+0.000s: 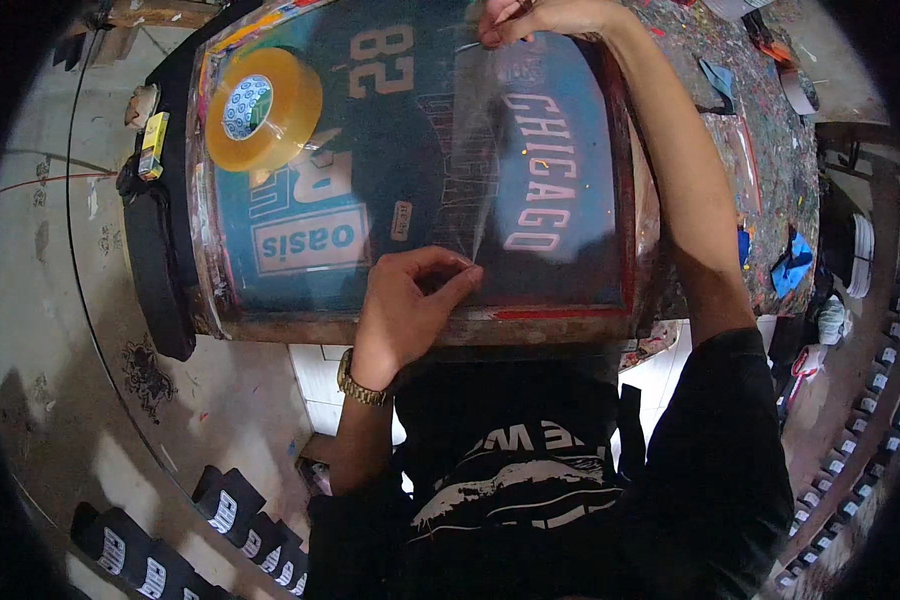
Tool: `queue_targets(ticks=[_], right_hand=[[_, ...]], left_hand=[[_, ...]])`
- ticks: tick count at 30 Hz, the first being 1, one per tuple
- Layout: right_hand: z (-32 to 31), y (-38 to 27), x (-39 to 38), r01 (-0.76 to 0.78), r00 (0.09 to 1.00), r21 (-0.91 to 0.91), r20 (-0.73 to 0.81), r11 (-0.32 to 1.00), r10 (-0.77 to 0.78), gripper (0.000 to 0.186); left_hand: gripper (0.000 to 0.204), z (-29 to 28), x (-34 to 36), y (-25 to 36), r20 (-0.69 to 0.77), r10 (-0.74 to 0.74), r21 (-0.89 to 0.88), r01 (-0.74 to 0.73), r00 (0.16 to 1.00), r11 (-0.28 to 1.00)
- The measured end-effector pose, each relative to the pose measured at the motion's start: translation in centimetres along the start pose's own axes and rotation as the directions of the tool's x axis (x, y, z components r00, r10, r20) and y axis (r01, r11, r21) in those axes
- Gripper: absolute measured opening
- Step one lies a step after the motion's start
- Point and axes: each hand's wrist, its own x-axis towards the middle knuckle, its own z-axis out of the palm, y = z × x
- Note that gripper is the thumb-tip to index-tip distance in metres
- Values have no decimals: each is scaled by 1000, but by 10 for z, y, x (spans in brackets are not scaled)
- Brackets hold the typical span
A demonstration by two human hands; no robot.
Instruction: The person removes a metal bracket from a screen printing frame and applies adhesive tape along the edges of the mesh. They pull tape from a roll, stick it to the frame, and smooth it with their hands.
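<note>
Across a wooden-framed printing screen (420, 328) beside a paint-spattered tabletop (770, 170), a strip of clear adhesive tape (485, 150) stretches between a person's hands. The left hand (407, 300), a gold-toned watch (362, 385) at its wrist, pinches the near end between thumb and forefinger; the right hand (530, 18) grips the far end. An amber tape roll (305, 115) lies on the screen's left side.

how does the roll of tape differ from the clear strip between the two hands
The tape roll is amber; the clear strip is nearly colorless. The tape roll is a thick wound ring; the clear strip is stretched out long. The tape roll lies on the screen; the clear strip spans from left hand to right hand. Both look glossy.
</note>
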Motion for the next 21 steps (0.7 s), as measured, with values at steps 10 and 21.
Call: queue_targets(ticks=[10,21], right_hand=[[8,-8,4,3,1000,-299,-4,954,-5,21],[11,1,7,49,999,-253,2,966,-50,19]], left_hand=[[28,11,3,1,-23,-104,207,107,994,972],[36,14,5,-9,-76,-21,236,38,997,971]])
